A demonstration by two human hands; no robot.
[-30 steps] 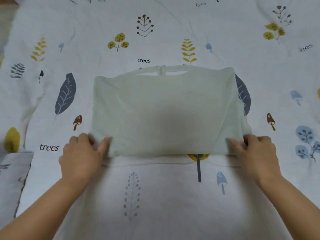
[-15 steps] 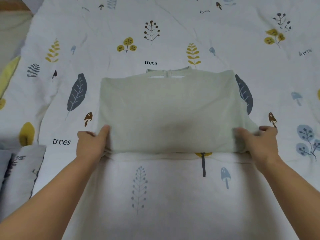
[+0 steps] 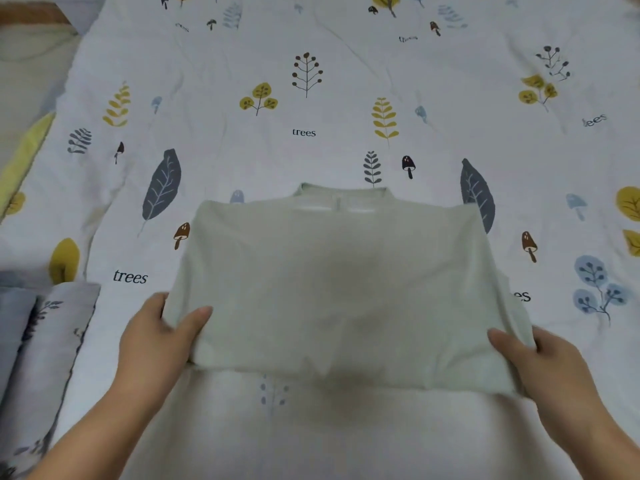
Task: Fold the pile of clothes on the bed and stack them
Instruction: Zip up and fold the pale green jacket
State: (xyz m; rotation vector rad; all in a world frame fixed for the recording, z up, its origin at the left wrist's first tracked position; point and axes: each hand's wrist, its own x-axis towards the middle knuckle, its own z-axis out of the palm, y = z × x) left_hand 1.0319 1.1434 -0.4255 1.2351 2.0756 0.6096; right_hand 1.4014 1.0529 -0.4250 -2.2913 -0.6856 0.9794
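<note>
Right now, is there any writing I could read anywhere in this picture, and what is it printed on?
"trees": printed on the white leaf-and-mushroom patterned bedsheet, above the garment.
"trees": same bedsheet, by the left hand.
"ees": sheet, upper right, first letters lost in a crease.
"es": rest hidden under the pale green folded garment.
Top centre-right word: too blurred.
The garment shows no text.

One pale green top (image 3: 341,282), two hands (left hand (image 3: 157,341), right hand (image 3: 550,365)), perhaps two pillows (image 3: 41,358)
</note>
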